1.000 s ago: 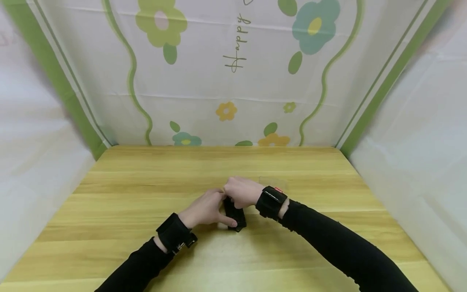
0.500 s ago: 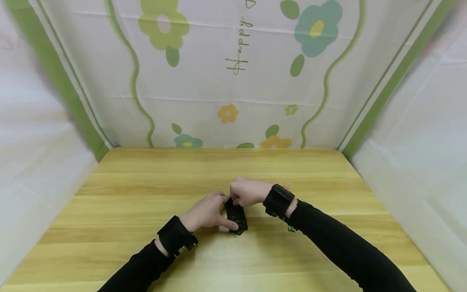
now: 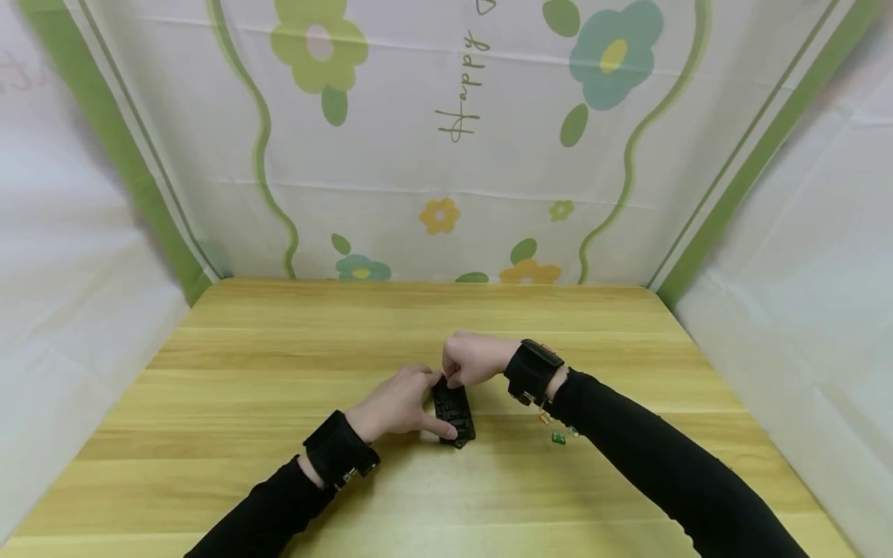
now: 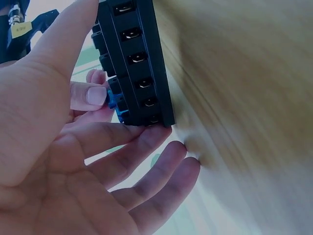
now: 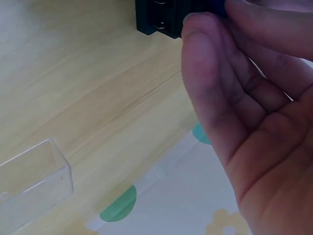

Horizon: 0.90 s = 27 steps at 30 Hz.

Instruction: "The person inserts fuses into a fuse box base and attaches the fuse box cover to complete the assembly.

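Left hand (image 3: pixel 399 403): grasping the black block (image 3: pixel 455 404), thumb over its near end, fingertips against its far end.
Right hand (image 3: pixel 477 358): pinching a small blue piece (image 4: pixel 112 101) at the far end of the block; fingers cover most of the piece, so I cannot tell how deep it sits.
Black block: on the table between the two hands, slightly slanted, its near end toward the person; six openings with metal inside show along one side in the left wrist view.
Wristbands (image 3: pixel 533 372): two, black, one on each arm, above black sleeves (image 3: pixel 649 453), also two.
Loose pieces: three in sight beside the right forearm, two green (image 3: pixel 558 438) and one amber (image 3: pixel 544 417); one of the green ones lies right at the sleeve's edge.
Clear box (image 5: pixel 39 191): one, transparent, with straight walls, on the wood near the right hand and apart from it; it runs out of the frame, and wood grain shows through what is visible.
Table (image 3: pixel 314 325): pale wood with long streaks, reaching back to the cloth.
Cloth walls (image 3: pixel 391 147): white on three sides, green bands at the corners; on the back one, six flowers, six leaves, two wavy green stems and the word "Happy" turned sideways.
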### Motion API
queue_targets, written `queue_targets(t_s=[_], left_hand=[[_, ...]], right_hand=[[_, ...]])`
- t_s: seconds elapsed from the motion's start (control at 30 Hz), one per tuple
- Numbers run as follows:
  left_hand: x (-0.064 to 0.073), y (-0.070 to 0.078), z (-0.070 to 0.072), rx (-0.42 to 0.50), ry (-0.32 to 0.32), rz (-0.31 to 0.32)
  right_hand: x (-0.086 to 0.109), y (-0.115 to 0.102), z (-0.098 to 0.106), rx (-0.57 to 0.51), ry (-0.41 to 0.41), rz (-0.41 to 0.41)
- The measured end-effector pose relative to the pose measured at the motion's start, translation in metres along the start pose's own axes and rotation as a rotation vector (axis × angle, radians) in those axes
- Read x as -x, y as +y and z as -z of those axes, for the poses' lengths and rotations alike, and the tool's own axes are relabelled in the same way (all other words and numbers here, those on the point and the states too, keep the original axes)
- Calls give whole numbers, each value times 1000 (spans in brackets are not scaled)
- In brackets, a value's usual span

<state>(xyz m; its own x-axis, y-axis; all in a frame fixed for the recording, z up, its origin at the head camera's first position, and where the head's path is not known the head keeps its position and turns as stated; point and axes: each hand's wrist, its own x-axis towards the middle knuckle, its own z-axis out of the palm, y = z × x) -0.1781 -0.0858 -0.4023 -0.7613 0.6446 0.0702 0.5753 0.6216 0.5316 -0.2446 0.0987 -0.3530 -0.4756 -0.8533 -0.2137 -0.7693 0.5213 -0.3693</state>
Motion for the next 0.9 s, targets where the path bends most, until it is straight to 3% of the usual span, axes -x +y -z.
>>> queue_targets(t_s=[0.4,0.9], left_hand=[[0,0,-1,-8,-3,17],[0,-1,-1,-2,3,7]], right_hand=[[-2,-1,0,-41,-31,-80],[-7,-2,-2,45,24,-34]])
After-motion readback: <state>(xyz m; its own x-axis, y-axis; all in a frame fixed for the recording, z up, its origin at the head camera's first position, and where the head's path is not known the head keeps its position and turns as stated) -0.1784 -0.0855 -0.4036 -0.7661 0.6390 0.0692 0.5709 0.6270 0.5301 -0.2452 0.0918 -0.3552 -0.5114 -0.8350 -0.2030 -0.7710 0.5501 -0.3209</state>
